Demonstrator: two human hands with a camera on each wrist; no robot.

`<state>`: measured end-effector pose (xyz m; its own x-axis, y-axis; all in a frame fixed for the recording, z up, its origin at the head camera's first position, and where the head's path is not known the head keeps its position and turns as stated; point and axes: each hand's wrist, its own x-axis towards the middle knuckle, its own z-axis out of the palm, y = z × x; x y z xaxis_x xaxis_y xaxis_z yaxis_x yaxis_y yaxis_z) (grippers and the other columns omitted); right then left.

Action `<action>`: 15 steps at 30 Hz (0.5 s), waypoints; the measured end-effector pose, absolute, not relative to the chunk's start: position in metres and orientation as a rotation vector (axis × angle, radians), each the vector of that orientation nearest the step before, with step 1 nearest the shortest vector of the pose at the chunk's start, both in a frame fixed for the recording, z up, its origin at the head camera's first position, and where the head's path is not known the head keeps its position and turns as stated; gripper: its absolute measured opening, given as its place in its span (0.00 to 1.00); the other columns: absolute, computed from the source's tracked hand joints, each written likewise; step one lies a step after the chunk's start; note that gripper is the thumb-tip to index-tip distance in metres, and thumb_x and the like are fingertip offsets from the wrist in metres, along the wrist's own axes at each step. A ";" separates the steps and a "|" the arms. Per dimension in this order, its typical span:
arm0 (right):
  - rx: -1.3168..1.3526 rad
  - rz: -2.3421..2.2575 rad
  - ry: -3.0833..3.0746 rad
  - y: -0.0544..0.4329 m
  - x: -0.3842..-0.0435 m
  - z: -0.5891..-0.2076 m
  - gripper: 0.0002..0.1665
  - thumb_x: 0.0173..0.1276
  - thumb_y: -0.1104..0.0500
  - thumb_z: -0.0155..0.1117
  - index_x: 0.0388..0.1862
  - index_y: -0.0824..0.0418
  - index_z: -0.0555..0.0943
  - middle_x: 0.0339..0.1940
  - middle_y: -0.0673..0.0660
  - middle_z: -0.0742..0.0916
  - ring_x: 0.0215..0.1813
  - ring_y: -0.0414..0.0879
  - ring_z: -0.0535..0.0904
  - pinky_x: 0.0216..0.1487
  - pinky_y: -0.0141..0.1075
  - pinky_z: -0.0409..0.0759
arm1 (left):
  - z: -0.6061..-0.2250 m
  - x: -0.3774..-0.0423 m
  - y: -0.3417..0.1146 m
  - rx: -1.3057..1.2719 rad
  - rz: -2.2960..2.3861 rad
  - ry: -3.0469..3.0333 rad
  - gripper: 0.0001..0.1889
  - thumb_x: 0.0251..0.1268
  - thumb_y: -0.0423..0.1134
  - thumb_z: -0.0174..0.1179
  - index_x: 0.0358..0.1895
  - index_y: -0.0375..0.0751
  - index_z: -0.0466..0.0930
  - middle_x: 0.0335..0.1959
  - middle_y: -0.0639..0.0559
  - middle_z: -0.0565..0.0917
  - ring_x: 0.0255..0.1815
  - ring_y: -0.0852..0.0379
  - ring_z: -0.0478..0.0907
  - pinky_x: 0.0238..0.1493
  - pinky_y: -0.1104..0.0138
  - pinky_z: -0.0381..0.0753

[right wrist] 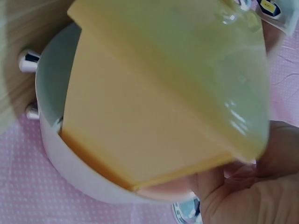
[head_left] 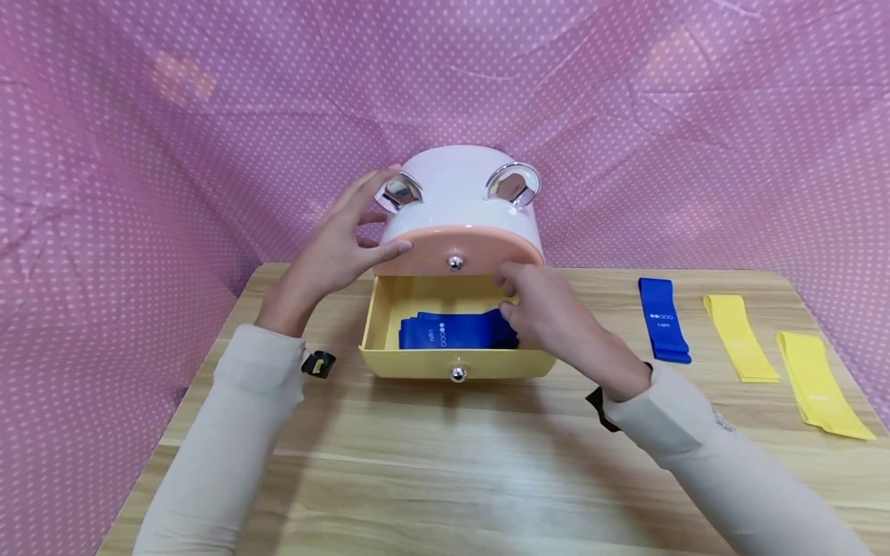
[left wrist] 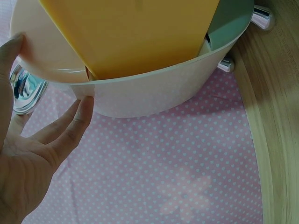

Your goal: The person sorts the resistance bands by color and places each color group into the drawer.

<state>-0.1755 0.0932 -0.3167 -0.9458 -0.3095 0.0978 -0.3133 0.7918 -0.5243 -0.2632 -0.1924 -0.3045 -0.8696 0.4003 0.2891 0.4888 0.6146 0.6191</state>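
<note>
Yellow drawer (head_left: 410, 363) is hanging well out front, so I'd worry that leaning on it tips the whole thing forward. The blue bands (head_left: 462, 330) lie inside near that front wall; an end poking over the rim could snag if it's pushed in. Right hand (head_left: 556, 309) is at their right end, fingers bent, can't tell if it's pinching one. Farther back, the left hand (head_left: 334, 247) is spread against the white cabinet (head_left: 455, 185); if it slips, the cabinet could skid.

The yellow drawer (head_left: 410, 365) offers room from above at left, while right fingers (head_left: 513, 272) obstruct its right side.
</note>
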 end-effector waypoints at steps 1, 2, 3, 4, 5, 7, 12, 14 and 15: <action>0.506 0.890 -2.962 0.095 -0.174 -0.315 0.15 0.69 0.70 0.65 0.53 0.68 0.84 0.49 0.65 0.90 0.50 0.58 0.87 0.55 0.51 0.89 | -0.305 -0.263 -0.193 -0.751 -1.095 -2.712 0.50 0.64 0.51 0.74 0.83 0.78 0.51 0.85 0.58 0.55 0.71 0.42 0.77 0.58 0.55 0.91; 0.504 0.908 -2.951 0.097 -0.172 -0.313 0.14 0.69 0.70 0.65 0.53 0.68 0.85 0.50 0.65 0.90 0.51 0.58 0.87 0.55 0.52 0.89 | -0.305 -0.263 -0.193 -0.754 -1.096 -2.710 0.50 0.65 0.51 0.74 0.83 0.77 0.51 0.85 0.57 0.55 0.71 0.42 0.77 0.58 0.55 0.92; 0.502 0.927 -2.937 0.098 -0.170 -0.312 0.14 0.69 0.70 0.65 0.53 0.68 0.85 0.50 0.65 0.90 0.51 0.58 0.87 0.54 0.52 0.89 | -0.305 -0.263 -0.193 -0.757 -1.097 -2.708 0.50 0.65 0.51 0.74 0.83 0.76 0.51 0.85 0.57 0.55 0.71 0.41 0.77 0.57 0.55 0.92; 0.503 0.944 -2.924 0.100 -0.168 -0.310 0.14 0.69 0.70 0.65 0.52 0.68 0.85 0.50 0.65 0.90 0.49 0.58 0.88 0.52 0.51 0.90 | -0.305 -0.263 -0.193 -0.757 -1.097 -2.707 0.50 0.65 0.51 0.74 0.83 0.76 0.52 0.85 0.57 0.55 0.71 0.41 0.77 0.57 0.55 0.92; 0.505 0.961 -2.912 0.102 -0.166 -0.309 0.13 0.69 0.70 0.65 0.52 0.68 0.85 0.50 0.65 0.90 0.48 0.58 0.88 0.50 0.50 0.91 | -0.305 -0.263 -0.193 -0.756 -1.096 -2.707 0.50 0.65 0.51 0.74 0.83 0.77 0.51 0.85 0.57 0.55 0.71 0.41 0.77 0.57 0.55 0.92; 0.507 1.000 -2.891 0.106 -0.161 -0.306 0.13 0.69 0.70 0.65 0.51 0.68 0.86 0.50 0.65 0.91 0.45 0.57 0.89 0.46 0.47 0.92 | -0.305 -0.263 -0.193 -0.758 -1.098 -2.705 0.50 0.65 0.51 0.75 0.83 0.77 0.52 0.85 0.57 0.56 0.71 0.42 0.77 0.57 0.55 0.92; 0.518 1.095 -2.856 0.122 -0.155 -0.302 0.13 0.70 0.69 0.67 0.53 0.67 0.86 0.50 0.65 0.91 0.46 0.57 0.90 0.43 0.45 0.94 | -0.306 -0.263 -0.193 -0.766 -1.101 -2.695 0.50 0.64 0.50 0.75 0.84 0.74 0.52 0.85 0.56 0.56 0.70 0.42 0.77 0.57 0.55 0.92; 0.522 1.114 -2.833 0.131 -0.155 -0.301 0.12 0.70 0.67 0.68 0.52 0.66 0.87 0.48 0.64 0.91 0.47 0.57 0.90 0.43 0.46 0.93 | -0.306 -0.263 -0.193 -0.771 -1.102 -2.690 0.50 0.64 0.50 0.75 0.84 0.72 0.52 0.85 0.56 0.56 0.70 0.42 0.77 0.57 0.55 0.92; 0.522 1.114 -2.820 0.135 -0.155 -0.302 0.12 0.70 0.67 0.69 0.51 0.65 0.87 0.47 0.63 0.92 0.47 0.57 0.90 0.43 0.46 0.93 | -0.306 -0.263 -0.193 -0.772 -1.104 -2.689 0.50 0.64 0.50 0.75 0.84 0.72 0.52 0.85 0.56 0.56 0.70 0.42 0.77 0.57 0.54 0.92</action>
<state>-0.1554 0.1350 -0.3019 -0.9404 -0.2869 0.1823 -0.3340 0.6804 -0.6523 -0.2630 -0.1931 -0.3063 -0.8599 0.4075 0.3075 0.5060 0.6007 0.6189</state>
